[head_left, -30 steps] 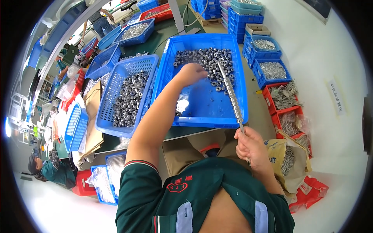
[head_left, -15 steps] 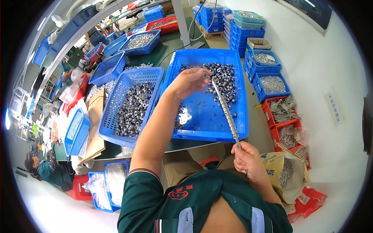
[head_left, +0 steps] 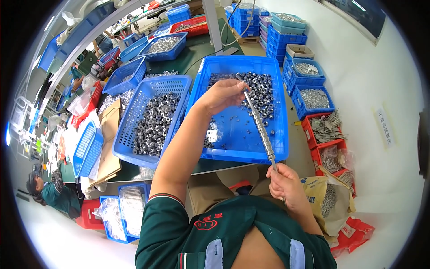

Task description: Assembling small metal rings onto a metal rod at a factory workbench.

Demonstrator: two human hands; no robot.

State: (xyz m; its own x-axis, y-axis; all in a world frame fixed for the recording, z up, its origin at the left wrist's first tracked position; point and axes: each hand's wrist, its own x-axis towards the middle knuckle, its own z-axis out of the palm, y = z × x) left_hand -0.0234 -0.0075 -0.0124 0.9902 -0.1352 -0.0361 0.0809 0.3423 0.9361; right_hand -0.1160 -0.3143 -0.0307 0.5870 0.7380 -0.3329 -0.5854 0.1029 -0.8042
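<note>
My right hand [head_left: 285, 183] is closed around the lower end of a thin metal rod [head_left: 251, 102]. A row of shiny metal nuts [head_left: 263, 133] is strung along the rod's middle and lower length. The rod slants up and away to the left, over a large blue tray [head_left: 264, 154]. At its far tip, my left hand [head_left: 227, 93] pinches a small metal nut between thumb and fingers, partly hidden by them. Beneath the left hand, many loose dark and silvery nuts [head_left: 260, 87] lie in the far part of the tray.
Left of the tray stands a blue perforated basket [head_left: 121, 150] full of similar nuts. More bins of metal parts [head_left: 163, 46] stand farther back. Stacked blue crates [head_left: 309, 80] and red bins [head_left: 309, 130] line the right wall. A co-worker [head_left: 56, 195] is at far left.
My left hand has brought the nut a little to the right, onto or against the rod's tip. The right hand keeps its hold on the rod, nearly still.
</note>
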